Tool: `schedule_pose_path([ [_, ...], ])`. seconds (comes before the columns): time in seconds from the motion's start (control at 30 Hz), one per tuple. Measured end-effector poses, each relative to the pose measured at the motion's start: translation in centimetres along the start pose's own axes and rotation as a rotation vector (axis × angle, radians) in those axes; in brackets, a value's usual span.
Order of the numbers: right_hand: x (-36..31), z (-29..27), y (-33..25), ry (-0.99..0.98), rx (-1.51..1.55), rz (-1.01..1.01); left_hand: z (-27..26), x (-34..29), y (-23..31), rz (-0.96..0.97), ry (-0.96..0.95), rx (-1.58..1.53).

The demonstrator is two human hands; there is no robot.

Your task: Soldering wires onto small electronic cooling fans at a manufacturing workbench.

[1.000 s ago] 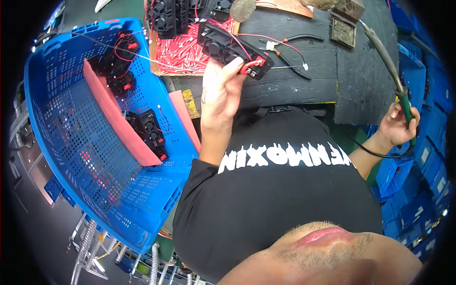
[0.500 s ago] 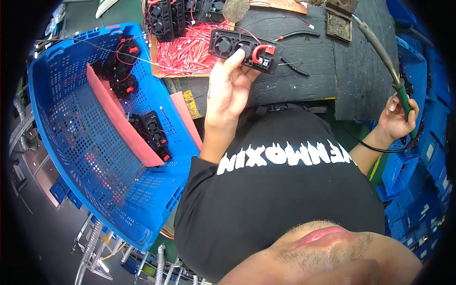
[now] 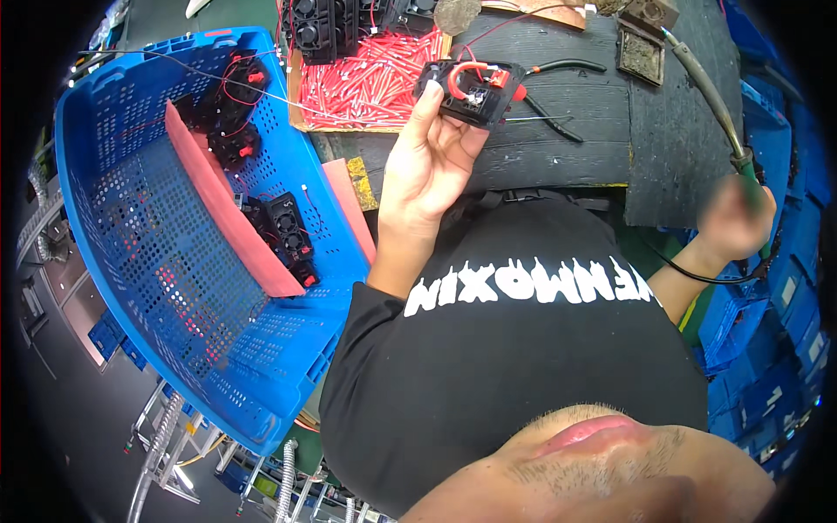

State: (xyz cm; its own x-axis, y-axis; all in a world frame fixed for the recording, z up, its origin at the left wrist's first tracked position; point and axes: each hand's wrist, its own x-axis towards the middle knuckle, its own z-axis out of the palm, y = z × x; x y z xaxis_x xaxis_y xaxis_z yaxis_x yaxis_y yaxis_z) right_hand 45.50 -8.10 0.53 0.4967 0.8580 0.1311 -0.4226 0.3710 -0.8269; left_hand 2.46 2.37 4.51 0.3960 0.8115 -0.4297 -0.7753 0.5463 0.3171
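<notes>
My left hand (image 3: 427, 166) is closed on a black fan module (image 3: 493, 103), its thumb lying on the near left end. A thick red wire loop, a red connector and shiny metal terminals show on the module's upturned face. Tilted as it is, most of its fans are hidden from view. Off to the right, my right hand (image 3: 737, 218) is wrapped round the green handle of a soldering iron (image 3: 708, 85). Blur covers part of that hand. The iron's tip points up and left, close to a small metal tray of dark residue (image 3: 641, 54), well apart from the module.
Behind the module, a box (image 3: 366, 83) holds many red tubes, with fan modules (image 3: 318, 30) stacked at its back. Black-handled pliers (image 3: 558, 118) lie on the dark bench. At left stands a blue perforated crate (image 3: 288, 349) containing a pink divider (image 3: 227, 218) and several fan modules.
My left hand has shifted slightly right and turned the module, so its fans face less toward view and its terminal end shows more. The right hand still holds the iron.
</notes>
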Motion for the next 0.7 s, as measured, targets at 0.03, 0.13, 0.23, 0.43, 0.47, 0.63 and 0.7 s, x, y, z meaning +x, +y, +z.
schedule_pose_path([
  [0.03, 0.1, 0.1, 0.0, 0.0, 0.0, 0.002, 0.3, 0.0, 0.0, -0.035, -0.05, -0.073],
  [0.13, 0.3, 0.5, 0.0, -0.015, -0.01, 0.003, -0.4, -0.1, 0.3, -0.088, -0.107, -0.18],
  [0.23, 0.3, 0.7, 0.2, -0.031, 0.005, 0.009, 0.7, -0.6, 0.6, 0.01, -0.046, -0.066],
  [0.43, 0.0, 0.9, 0.2, 0.029, -0.035, -0.008, 1.5, 1.8, 4.9, 0.714, 0.147, 0.781],
  [0.47, 0.1, 1.2, 0.2, 0.014, -0.027, -0.008, 0.9, 2.1, 6.6, 0.809, 0.221, 0.997],
  [0.63, -0.1, 1.2, 0.5, 0.015, -0.033, -0.032, 2.3, 7.0, 9.3, 0.955, 0.303, 1.248],
  [0.7, -0.2, 1.3, 0.4, 0.017, -0.021, -0.028, 3.9, 7.1, 10.0, 1.012, 0.347, 1.675],
])
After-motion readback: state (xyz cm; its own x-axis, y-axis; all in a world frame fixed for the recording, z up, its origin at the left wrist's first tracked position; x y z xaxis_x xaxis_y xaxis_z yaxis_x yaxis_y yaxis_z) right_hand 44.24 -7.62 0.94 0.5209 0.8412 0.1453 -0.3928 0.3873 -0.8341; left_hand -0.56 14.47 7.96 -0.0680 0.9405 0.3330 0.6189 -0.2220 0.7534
